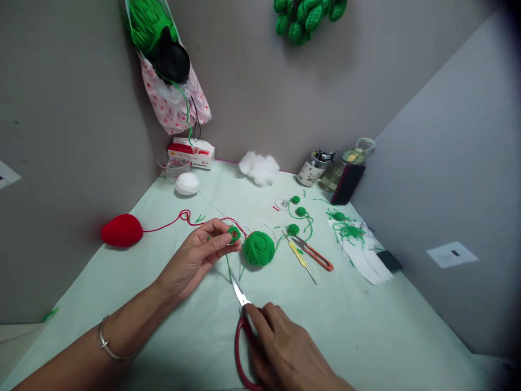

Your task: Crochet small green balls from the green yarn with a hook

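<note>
On the pale mint-green bench cover (366,326), a bright green ball of yarn (259,248) sits mid-bench, a red ball of yarn (121,230) at the left edge, and a white ball of yarn (187,183) near the far left corner. The small crocheted ring (234,234) is green; the steel scissors (237,336) have red handles. The pink plastic bag (175,106) bears red spots.

Pale green table (366,326) bearing a red yarn ball (122,230), white yarn ball (187,183), green yarn ball (259,248), white stuffing (259,167), red-handled snips (314,253) beside a yellow crochet hook (298,254), and scrap-strewn paper (362,250).
</note>
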Action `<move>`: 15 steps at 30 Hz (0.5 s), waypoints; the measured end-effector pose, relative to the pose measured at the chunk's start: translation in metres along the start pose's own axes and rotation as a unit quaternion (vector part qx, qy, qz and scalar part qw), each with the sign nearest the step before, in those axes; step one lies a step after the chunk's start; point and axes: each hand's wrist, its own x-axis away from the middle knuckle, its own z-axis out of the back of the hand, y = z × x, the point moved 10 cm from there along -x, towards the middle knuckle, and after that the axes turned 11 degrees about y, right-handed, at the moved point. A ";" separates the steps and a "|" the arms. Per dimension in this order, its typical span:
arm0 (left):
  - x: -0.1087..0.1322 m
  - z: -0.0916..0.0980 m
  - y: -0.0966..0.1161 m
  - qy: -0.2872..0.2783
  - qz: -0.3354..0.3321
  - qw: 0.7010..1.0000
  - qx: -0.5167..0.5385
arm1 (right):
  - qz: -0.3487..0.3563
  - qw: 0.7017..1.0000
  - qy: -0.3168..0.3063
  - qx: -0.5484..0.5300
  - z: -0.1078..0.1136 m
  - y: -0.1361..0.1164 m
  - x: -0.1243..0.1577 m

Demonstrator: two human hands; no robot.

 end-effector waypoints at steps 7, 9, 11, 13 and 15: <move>-0.003 0.007 0.017 0.027 -0.034 0.999 0.005 | -0.097 0.989 -0.049 -0.106 0.027 0.030 -0.003; -0.004 0.010 0.024 0.031 -0.045 0.998 0.009 | -0.147 0.974 -0.066 -0.162 0.038 0.042 -0.003; -0.005 0.014 0.027 0.038 -0.048 0.998 0.012 | -0.192 0.952 -0.066 -0.229 0.046 0.052 0.000; -0.006 0.016 0.028 0.046 -0.047 0.998 0.010 | -0.220 0.926 -0.047 -0.303 0.052 0.060 0.002; -0.006 0.017 0.028 0.045 -0.046 0.998 0.004 | -0.258 0.892 -0.032 -0.371 0.054 0.069 0.007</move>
